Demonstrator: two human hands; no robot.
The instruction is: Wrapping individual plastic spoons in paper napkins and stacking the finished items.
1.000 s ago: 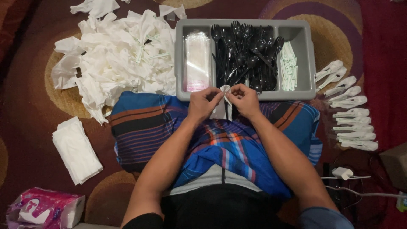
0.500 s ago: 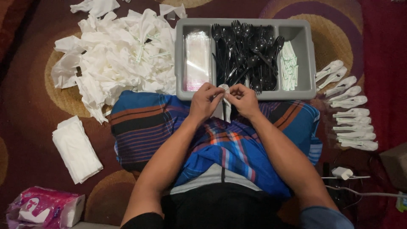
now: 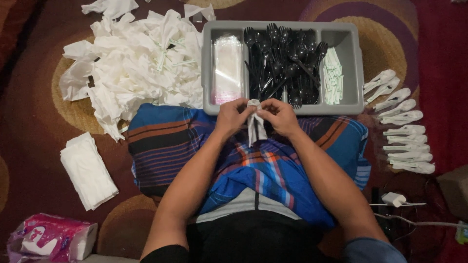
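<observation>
- Landmark: grey cutlery tray (image 3: 356,63) on the patterned carpet (image 3: 39,112), just beyond the person's lap.
- Left hand (image 3: 233,117) and right hand (image 3: 279,117) meet just in front of the tray's near wall, both over the lap.
- Both hands pinch the top of a white napkin bundle (image 3: 254,127); fingertips closed on its twisted upper end, the rest hangs down between the hands toward the lap.
- What is wrapped inside the bundle: cannot tell.
- Striped blue cloth (image 3: 263,165) covers the lap, directly on the near side of the tray, touching or just under its edge.
- Tray middle compartment: heap of black plastic forks and spoons (image 3: 282,58), handles pointing toward the person.
- Tray left compartment: stack of clear plastic sleeves (image 3: 228,68).
- Tray right narrow compartment: small white paper-wrapped sticks (image 3: 333,78); compartment at the far right corner looks bare grey.
- Left of the tray: big loose pile of crumpled white napkins (image 3: 136,68), touching the tray's left wall.
- Further left of the tray and nearer the person: flat stack of folded white napkins (image 3: 87,170) on the carpet, apart from the pile.
- Far near-left from the tray: pink tissue pack (image 3: 48,238), opened at one end.
- Right of the tray: row of finished white wrapped bundles (image 3: 404,141) laid side by side on the carpet, well apart from the hands.
- Near-right of the tray, below that row: white charger plug with cable (image 3: 394,198).
</observation>
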